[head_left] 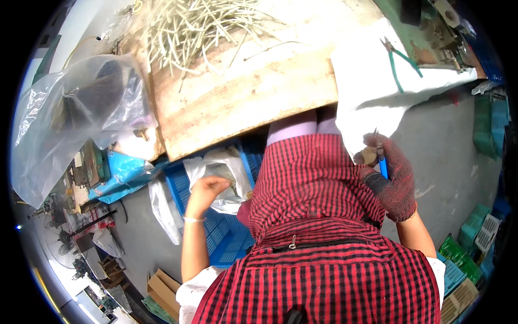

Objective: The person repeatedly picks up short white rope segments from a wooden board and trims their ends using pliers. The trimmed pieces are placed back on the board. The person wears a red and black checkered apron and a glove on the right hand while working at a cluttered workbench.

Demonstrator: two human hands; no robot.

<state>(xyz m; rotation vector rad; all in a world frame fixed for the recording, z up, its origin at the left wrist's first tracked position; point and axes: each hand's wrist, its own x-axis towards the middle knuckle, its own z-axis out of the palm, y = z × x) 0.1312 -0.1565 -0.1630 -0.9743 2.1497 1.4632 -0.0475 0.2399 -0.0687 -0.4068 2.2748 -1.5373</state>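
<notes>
My bare left hand [209,189] has its fingers curled over an open white bag [207,166] in a blue plastic crate [229,248]; whether anything is between them is hidden. My right hand [394,183], in a dark red-grey knitted glove with tan wrapping on a finger, grips a blue-handled metal tool [383,167], probably cutters, beside a hanging white cloth [367,70]. Green-handled pliers [398,65] lie open on that cloth. A pile of thin pale strands [189,32] is spread on the wooden table [243,108] ahead.
A clear plastic bag [59,135] and blue sack [124,178] sit left of the table. My checked apron covers my lap below the table edge. Cardboard [162,291] lies lower left. Several plastic baskets [475,229] stand at right, near machinery parts [453,38] above. A fan [67,254] is at left.
</notes>
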